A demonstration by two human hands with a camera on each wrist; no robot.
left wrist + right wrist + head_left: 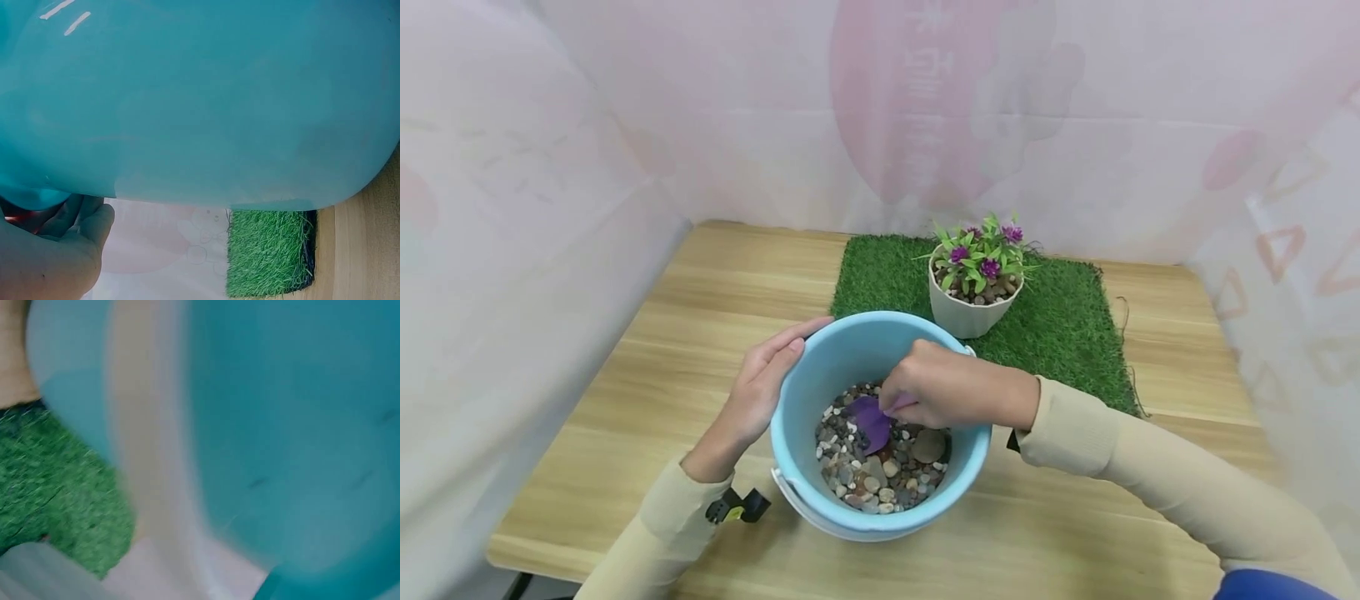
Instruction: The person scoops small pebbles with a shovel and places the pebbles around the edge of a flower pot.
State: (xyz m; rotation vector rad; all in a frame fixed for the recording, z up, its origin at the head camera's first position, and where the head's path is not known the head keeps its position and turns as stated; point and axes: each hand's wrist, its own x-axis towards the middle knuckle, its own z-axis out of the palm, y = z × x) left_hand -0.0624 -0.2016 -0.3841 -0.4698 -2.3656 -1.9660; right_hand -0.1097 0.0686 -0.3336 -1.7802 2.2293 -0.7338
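Observation:
A light blue bucket [880,321] stands on the table with mixed pebbles [872,483] in its bottom. My right hand [936,383] reaches down inside it and grips the handle of a small purple shovel [871,423], whose blade lies against the stones. Against the bucket's upper left side rests my left hand [760,392], fingers extended along the outside near the rim. The left wrist view shows the bucket's blue wall [206,106] filling most of the picture, with part of the left hand [56,250] at lower left. In the right wrist view the rim [147,425] is blurred and the fingers are out of sight.
Behind the bucket lies a green artificial grass mat [1060,333]. On it stands a white pot [966,317] with purple flowers and small stones. The wood-grain table [647,400] is enclosed by pale printed sheets [737,108] at the back and sides.

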